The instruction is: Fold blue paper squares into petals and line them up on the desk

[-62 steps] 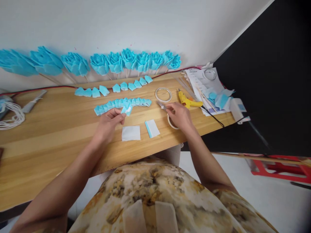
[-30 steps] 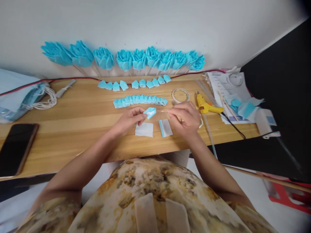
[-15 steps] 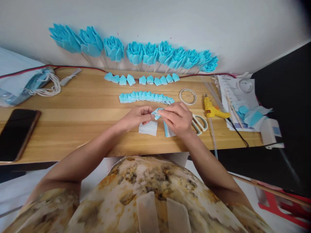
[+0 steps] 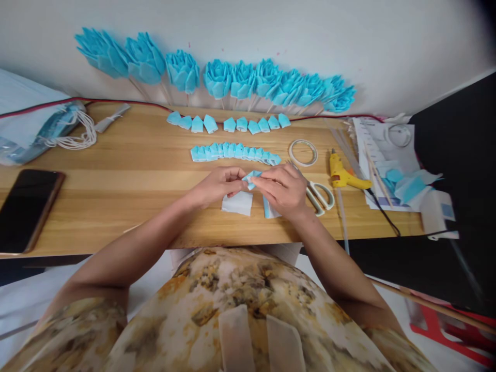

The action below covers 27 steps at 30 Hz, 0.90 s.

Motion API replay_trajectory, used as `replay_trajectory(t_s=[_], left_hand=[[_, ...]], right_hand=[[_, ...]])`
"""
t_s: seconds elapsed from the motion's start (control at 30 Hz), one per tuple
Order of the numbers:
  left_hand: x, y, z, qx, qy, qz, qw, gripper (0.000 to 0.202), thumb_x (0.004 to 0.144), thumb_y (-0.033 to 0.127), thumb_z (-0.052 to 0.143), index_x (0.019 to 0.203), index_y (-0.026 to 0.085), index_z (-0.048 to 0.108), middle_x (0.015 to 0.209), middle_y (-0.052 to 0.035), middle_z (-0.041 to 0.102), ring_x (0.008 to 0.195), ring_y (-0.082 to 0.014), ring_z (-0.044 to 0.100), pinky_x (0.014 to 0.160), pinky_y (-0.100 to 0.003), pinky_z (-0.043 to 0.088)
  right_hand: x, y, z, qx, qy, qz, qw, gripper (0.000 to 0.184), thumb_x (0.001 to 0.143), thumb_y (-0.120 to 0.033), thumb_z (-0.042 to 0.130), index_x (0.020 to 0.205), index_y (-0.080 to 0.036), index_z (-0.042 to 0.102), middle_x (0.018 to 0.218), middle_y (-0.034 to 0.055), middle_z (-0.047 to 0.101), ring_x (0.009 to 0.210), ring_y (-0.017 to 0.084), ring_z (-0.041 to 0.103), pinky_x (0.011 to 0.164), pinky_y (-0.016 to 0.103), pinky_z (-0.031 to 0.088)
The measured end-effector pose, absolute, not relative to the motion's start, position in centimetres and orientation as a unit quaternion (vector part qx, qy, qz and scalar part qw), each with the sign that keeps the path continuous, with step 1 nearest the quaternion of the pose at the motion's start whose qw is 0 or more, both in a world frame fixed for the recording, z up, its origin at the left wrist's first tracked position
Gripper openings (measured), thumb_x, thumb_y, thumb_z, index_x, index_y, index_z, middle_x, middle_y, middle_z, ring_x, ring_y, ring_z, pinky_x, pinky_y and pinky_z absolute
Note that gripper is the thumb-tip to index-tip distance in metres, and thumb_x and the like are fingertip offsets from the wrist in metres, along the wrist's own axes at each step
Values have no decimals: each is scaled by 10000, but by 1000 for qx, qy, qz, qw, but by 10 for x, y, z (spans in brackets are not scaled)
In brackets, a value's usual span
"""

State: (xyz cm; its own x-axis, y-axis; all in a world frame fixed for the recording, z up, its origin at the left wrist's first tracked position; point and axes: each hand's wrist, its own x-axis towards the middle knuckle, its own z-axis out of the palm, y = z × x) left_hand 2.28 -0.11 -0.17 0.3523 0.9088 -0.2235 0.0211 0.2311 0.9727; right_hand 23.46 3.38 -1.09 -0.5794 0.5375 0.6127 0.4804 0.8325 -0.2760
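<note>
I am pinching a small, folded piece of blue and white cloth [image 4: 253, 176] over the near middle of the light brown wooden table [image 4: 147, 168]. My left hand [image 4: 220, 187] is holding its left side, with thumb and finger nearly together. My right hand [image 4: 285, 190] is curling in and holding its right side with the fingertips. A flat white square of cloth [image 4: 237, 203] is lying just near my left fingers. A blue-edged white piece [image 4: 270, 208] is partly hiding under my right hand. On the right, scissors with pale handles [image 4: 319, 200] are resting beside my hand, and a yellow glue gun [image 4: 344, 177] is lying farther right. A row of folded blue pieces [image 4: 234, 151] is sitting just beyond my hands. Big blue flowers on thin sticks [image 4: 217, 80] are leaning along the far wall [image 4: 248, 26].
</note>
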Motion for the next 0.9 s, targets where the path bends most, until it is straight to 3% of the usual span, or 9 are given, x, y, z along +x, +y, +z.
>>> replay_trajectory(t_s=[0.3,0.47,0.9], left_hand=[[22,-2,1,519,461,328,641,222,776,385,674,792,177,599,582,49,490,552,-91,421,546,-228,316],[23,-2,0,517,483,316,633,216,732,358,678,787,169,588,624,49,504,561,-81,420,537,-217,303],[23,-2,2,522,475,320,633,173,749,330,655,775,170,595,633,43,493,564,-79,416,526,-222,291]], right_hand=[[234,34,-8,-230,-882,2,410,161,938,-189,641,977,-300,751,852,7,734,768,166,630,707,342,502],[229,32,-2,-239,-848,59,470,170,910,-136,653,1004,-265,709,863,14,713,795,173,648,717,342,511],[227,33,-9,-223,-884,12,412,162,937,-178,647,1002,-293,739,863,7,730,757,160,618,680,342,455]])
